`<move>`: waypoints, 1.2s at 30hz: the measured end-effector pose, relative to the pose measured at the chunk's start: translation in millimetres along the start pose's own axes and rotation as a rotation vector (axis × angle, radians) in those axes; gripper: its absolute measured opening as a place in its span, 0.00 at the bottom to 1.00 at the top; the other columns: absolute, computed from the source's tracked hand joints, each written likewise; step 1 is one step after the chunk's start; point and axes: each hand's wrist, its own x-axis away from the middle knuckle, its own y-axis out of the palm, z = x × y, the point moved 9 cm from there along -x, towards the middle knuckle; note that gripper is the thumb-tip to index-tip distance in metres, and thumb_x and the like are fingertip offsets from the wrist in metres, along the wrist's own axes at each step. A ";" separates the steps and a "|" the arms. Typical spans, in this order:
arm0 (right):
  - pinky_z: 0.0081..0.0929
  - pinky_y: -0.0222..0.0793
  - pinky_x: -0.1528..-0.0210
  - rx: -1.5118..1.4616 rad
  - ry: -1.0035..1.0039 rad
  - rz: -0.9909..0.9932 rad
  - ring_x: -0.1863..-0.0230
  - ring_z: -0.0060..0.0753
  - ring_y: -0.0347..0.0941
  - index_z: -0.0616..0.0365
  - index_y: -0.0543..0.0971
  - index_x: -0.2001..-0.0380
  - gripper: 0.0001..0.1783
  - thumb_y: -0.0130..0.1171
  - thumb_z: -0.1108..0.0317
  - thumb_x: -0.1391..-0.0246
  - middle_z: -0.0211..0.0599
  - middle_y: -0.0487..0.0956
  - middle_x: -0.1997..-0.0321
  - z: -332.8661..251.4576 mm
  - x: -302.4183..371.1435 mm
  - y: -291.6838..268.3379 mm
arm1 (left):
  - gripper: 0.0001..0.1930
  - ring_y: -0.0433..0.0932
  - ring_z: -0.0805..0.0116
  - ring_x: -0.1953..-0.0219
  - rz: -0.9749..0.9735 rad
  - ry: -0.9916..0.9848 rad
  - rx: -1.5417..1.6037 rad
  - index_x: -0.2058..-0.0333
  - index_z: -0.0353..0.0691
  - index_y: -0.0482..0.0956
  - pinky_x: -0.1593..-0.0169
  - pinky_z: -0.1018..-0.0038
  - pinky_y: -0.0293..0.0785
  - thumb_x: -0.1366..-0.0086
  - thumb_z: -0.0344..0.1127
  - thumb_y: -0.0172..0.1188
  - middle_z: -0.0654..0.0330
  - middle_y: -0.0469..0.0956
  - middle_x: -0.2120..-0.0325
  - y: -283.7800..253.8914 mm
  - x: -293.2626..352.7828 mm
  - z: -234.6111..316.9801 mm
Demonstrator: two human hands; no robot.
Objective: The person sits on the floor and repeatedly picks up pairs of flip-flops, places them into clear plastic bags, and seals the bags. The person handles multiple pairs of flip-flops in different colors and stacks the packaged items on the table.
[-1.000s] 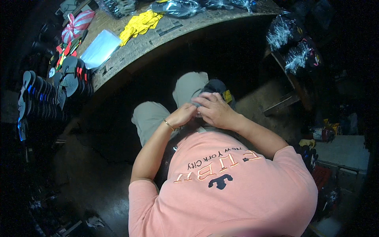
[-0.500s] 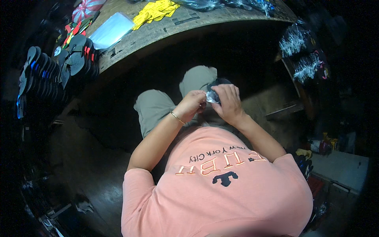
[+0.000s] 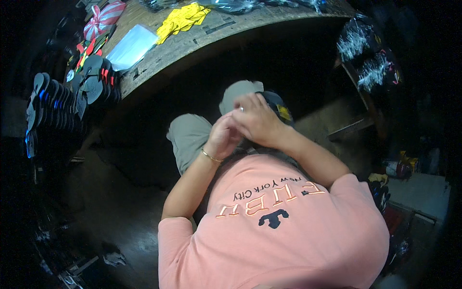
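Observation:
My left hand (image 3: pixel 223 136) and my right hand (image 3: pixel 258 118) meet above my lap, the right one crossing over the left fingertips. Both hands have curled, closed fingers; what they pinch is hidden, and the right fingers are slightly blurred. A dark, rounded item with a yellow patch (image 3: pixel 284 112) lies on my right thigh, just beyond the right hand and partly covered by it. Its kind cannot be made out.
Ahead, a wooden table (image 3: pixel 192 44) carries yellow tags (image 3: pixel 182 21), clear plastic sheets (image 3: pixel 132 47) and a red-and-white striped bag (image 3: pixel 102 20). Stacks of dark flip-flop soles (image 3: pixel 48 101) stand at left. Plastic-wrapped bundles (image 3: pixel 373 77) are at the right.
My right hand has moved left over the left fingertips. The shiny clear plastic between the hands is now hidden, and the dark item's yellow patch has come into view.

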 end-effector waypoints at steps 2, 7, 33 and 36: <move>0.43 0.68 0.51 -0.370 0.307 -0.089 0.57 0.43 0.71 0.58 0.79 0.68 0.15 0.61 0.57 0.34 0.38 0.75 0.61 37.4 -12.4 18.6 | 0.12 0.76 0.72 0.63 -0.169 0.041 0.059 0.50 0.41 0.80 0.57 0.72 0.73 0.21 0.37 0.48 0.61 0.81 0.55 19.3 0.0 -10.7; 0.35 0.74 0.47 -1.206 0.745 -0.221 0.55 0.47 0.79 0.61 0.82 0.62 0.10 0.63 0.64 0.36 0.43 0.82 0.59 59.3 12.0 65.4 | 0.10 0.71 0.78 0.68 0.192 0.314 -0.366 0.61 0.41 0.80 0.61 0.76 0.69 0.23 0.39 0.52 0.69 0.77 0.69 -12.4 6.2 5.0; 0.43 0.71 0.60 -0.424 0.520 0.145 0.63 0.53 0.75 0.62 0.80 0.69 0.05 0.64 0.72 0.42 0.46 0.78 0.68 47.8 38.6 3.2 | 0.05 0.73 0.77 0.74 0.319 0.025 -0.370 0.57 0.46 0.80 0.70 0.78 0.70 0.26 0.34 0.56 0.70 0.75 0.73 -60.9 7.9 -0.8; 0.37 0.71 0.62 -0.514 0.265 0.096 0.64 0.46 0.76 0.62 0.80 0.68 0.04 0.65 0.74 0.42 0.43 0.78 0.68 5.6 25.2 6.6 | 0.08 0.81 0.71 0.66 0.023 -0.168 -0.035 0.52 0.43 0.79 0.63 0.72 0.80 0.24 0.37 0.56 0.64 0.81 0.64 -22.0 -9.8 -30.6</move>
